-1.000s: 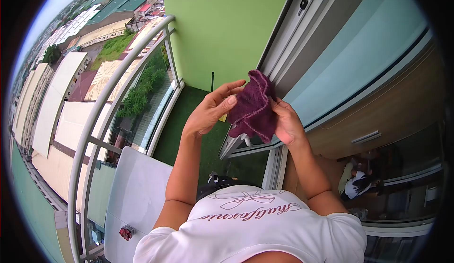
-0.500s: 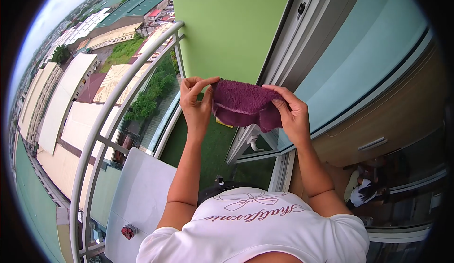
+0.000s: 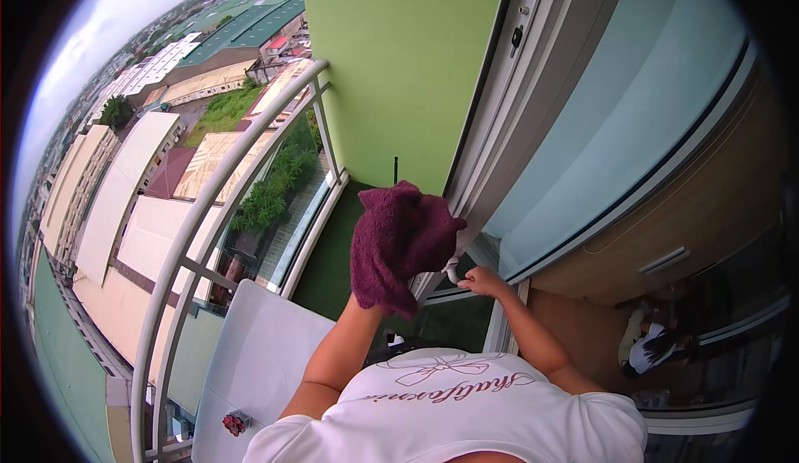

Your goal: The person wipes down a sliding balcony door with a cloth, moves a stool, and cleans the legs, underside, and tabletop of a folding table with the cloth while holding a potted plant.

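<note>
A fuzzy purple cloth (image 3: 395, 247) is draped over my left hand, which bears it up in front of the green wall. The fingers are hidden under it; only the wrist and forearm (image 3: 354, 330) show below. My right hand (image 3: 481, 282) is low at the glass door, its fingers curled closed at the lower end of the white door handle (image 3: 452, 270). The cloth's right edge hangs just above the handle, in front of the door frame (image 3: 478, 213).
A metal railing (image 3: 187, 222) runs along the left, with rooftops far below. A white table (image 3: 258, 351) stands beside me with a small red potted plant (image 3: 236, 422). Green turf (image 3: 320, 255) covers the floor. Another person (image 3: 649, 348) is seen at the lower right, beyond the glass.
My right hand has let go of the cloth and moved down to the door handle. The cloth has gone from stretched between both hands to draped over my left hand, which is lower.
</note>
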Motion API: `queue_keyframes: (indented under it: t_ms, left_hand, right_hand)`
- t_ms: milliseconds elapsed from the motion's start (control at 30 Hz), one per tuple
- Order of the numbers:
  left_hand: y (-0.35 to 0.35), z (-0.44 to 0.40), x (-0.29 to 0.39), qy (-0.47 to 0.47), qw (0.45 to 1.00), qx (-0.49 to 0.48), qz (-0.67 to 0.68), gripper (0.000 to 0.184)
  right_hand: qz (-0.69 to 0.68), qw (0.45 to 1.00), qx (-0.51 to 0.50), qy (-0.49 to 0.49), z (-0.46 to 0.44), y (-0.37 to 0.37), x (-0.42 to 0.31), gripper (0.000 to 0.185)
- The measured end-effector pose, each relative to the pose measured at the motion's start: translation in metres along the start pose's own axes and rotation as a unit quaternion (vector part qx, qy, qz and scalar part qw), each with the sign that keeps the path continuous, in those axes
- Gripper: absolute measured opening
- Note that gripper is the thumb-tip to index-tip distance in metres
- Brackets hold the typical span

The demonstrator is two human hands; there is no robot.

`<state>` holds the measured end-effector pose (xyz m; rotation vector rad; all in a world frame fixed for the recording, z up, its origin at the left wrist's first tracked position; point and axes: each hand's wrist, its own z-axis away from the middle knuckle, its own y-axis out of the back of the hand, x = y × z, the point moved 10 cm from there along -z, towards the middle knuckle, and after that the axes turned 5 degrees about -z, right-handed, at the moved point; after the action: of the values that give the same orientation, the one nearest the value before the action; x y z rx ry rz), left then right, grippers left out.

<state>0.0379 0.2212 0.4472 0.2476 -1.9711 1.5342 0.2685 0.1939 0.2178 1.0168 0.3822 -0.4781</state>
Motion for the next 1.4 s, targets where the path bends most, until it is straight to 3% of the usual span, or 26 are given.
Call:
queue_keyframes:
  t_ms: [67, 200, 267, 300, 400, 467, 500, 567, 600, 700, 900, 967, 1100, 1133, 1167, 1233, 1267, 1333, 1400]
  left_hand:
    - [-0.024, -0.005, 0.005, -0.032, 0.999, -0.005, -0.041, 0.035]
    - [-0.081, -0.035, 0.018, -0.178, 0.963, -0.021, -0.202, 0.038]
    - [-0.129, -0.045, 0.034, -0.328, 0.873, -0.059, -0.356, 0.039]
    - [-0.161, -0.042, 0.043, -0.434, 0.764, -0.078, -0.471, 0.042]
    - [-0.186, -0.072, 0.04, -0.47, 0.723, -0.078, -0.5, 0.039]
    - [-0.23, -0.063, 0.068, -0.578, 0.653, -0.056, -0.486, 0.021]
    - [-0.248, -0.07, 0.075, -0.587, 0.64, -0.082, -0.489, 0.017]
    - [-0.285, -0.078, 0.098, -0.61, 0.606, -0.072, -0.506, 0.013]
    - [-0.298, -0.086, 0.109, -0.604, 0.626, -0.067, -0.488, 0.012]
    - [-0.313, -0.075, 0.129, -0.683, 0.565, -0.03, -0.462, 0.013]
    - [-0.203, -0.092, 0.046, -0.531, 0.639, -0.096, -0.548, 0.022]
    - [-0.15, -0.081, 0.013, -0.537, 0.629, -0.055, -0.559, 0.039]
    - [-0.031, -0.073, -0.074, -0.454, 0.661, 0.039, -0.596, 0.047]
    - [0.012, -0.079, -0.108, -0.349, 0.764, 0.049, -0.541, 0.05]
    - [0.04, -0.081, -0.129, -0.298, 0.804, 0.052, -0.513, 0.052]
    - [0.095, -0.08, -0.171, -0.195, 0.87, 0.072, -0.446, 0.057]
    - [0.114, -0.077, -0.175, -0.21, 0.816, 0.107, -0.528, 0.056]
    - [0.154, -0.072, -0.194, -0.175, 0.786, 0.112, -0.583, 0.052]
    - [0.199, -0.067, -0.207, -0.133, 0.835, 0.106, -0.523, 0.045]
  right_hand:
    - [0.002, 0.997, 0.082, 0.012, -0.014, -0.023, 0.01, 0.075]
    - [-0.055, 0.987, 0.148, -0.015, -0.033, -0.052, 0.013, 0.062]
    - [-0.069, 0.98, 0.184, -0.022, -0.03, -0.051, 0.014, 0.059]
    - [-0.067, 0.981, 0.181, -0.013, -0.031, -0.052, 0.013, 0.058]
    - [-0.064, 0.981, 0.182, 0.011, -0.032, -0.052, 0.016, 0.056]
    - [-0.074, 0.981, 0.179, 0.017, -0.033, -0.049, 0.013, 0.053]
    - [-0.072, 0.981, 0.182, 0.016, -0.032, -0.048, 0.011, 0.053]
    - [-0.034, 0.98, 0.196, 0.013, -0.029, -0.047, 0.007, 0.056]
    - [-0.037, 0.982, 0.183, -0.012, -0.028, -0.045, 0.006, 0.057]
    - [-0.069, 0.983, 0.169, 0.02, -0.032, -0.046, 0.008, 0.058]
    - [-0.116, 0.982, 0.148, 0.018, -0.043, -0.045, 0.022, 0.049]
    - [-0.091, 0.983, 0.16, 0.027, -0.046, -0.048, 0.025, 0.048]
    - [-0.068, 0.978, 0.181, 0.072, -0.03, -0.038, 0.001, 0.047]
    - [-0.031, 0.984, 0.164, 0.065, -0.038, -0.046, 0.013, 0.05]
    - [0.012, 0.993, 0.114, 0.036, -0.047, -0.057, 0.028, 0.049]
    - [0.018, 0.98, 0.175, 0.093, -0.044, -0.051, 0.028, 0.047]
    - [0.021, 0.982, 0.162, 0.09, -0.045, -0.051, 0.02, 0.047]
    - [-0.004, 0.987, 0.153, 0.057, -0.032, -0.042, 0.002, 0.045]
    - [-0.017, 0.985, 0.167, 0.043, -0.03, -0.045, 0.007, 0.045]
